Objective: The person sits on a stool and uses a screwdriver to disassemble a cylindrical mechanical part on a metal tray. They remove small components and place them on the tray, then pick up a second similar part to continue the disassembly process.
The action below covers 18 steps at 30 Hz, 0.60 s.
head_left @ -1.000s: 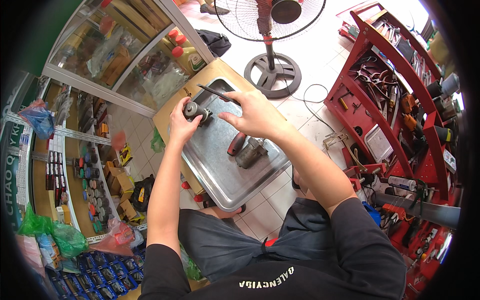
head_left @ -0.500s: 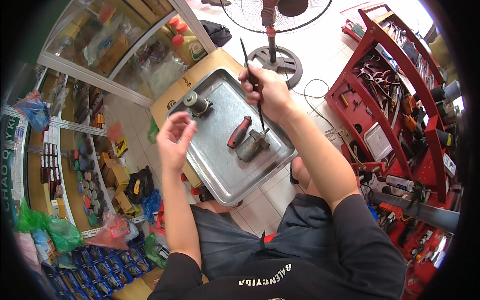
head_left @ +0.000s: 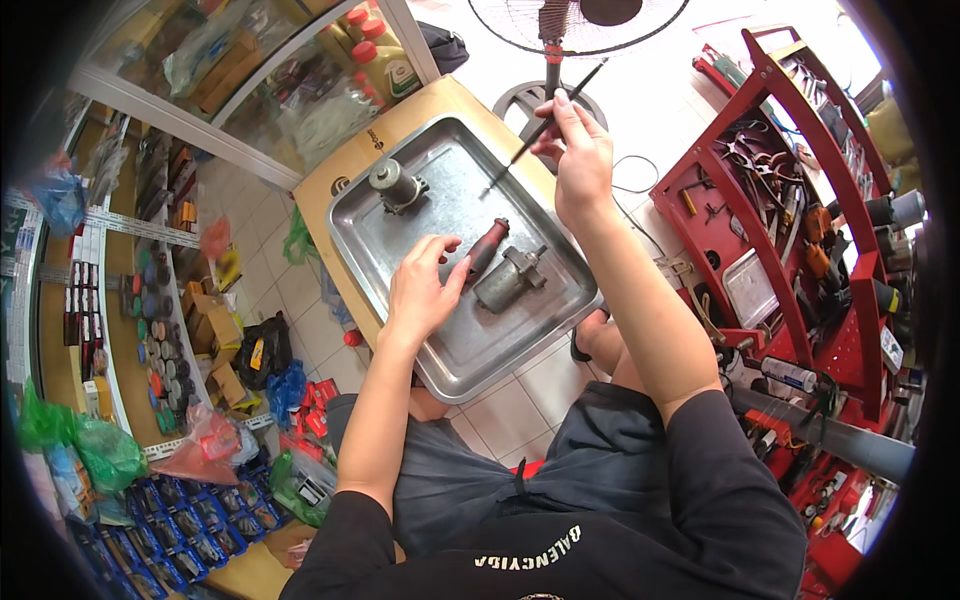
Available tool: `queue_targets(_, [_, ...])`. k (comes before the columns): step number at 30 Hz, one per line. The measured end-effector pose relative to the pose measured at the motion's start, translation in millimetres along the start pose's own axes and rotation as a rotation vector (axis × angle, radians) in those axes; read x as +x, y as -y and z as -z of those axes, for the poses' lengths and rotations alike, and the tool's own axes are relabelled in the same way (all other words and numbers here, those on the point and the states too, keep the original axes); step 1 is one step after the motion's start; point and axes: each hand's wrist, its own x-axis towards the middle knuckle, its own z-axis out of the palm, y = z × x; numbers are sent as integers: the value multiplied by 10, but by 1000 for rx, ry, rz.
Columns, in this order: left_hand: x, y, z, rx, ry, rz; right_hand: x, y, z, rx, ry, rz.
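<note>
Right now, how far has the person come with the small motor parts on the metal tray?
Set aside: a grey cylindrical motor part stands alone on the dented metal tray. In hand: the right hand pinches a thin black rod-like tool; the left hand reaches the red-handled screwdriver. Left: the grey motor body beside it lies untouched.

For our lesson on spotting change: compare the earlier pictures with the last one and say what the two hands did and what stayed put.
The left hand let go of the round metal part and came down to the red-handled tool. The right hand lifted the thin dark rod away toward the tray's far edge. The metal tray, the grey motor part and the round part stayed put.
</note>
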Motion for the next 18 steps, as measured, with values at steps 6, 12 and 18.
queue_targets(6, [240, -94, -187, 223, 146, 43, 64, 58, 114, 476, -33, -298])
queue_targets(12, [477, -194, -213, 340, 233, 91, 116, 136, 161, 514, 31, -526])
queue_targets(18, [767, -195, -91, 301, 4, 74, 196, 79, 227, 616, -8, -549])
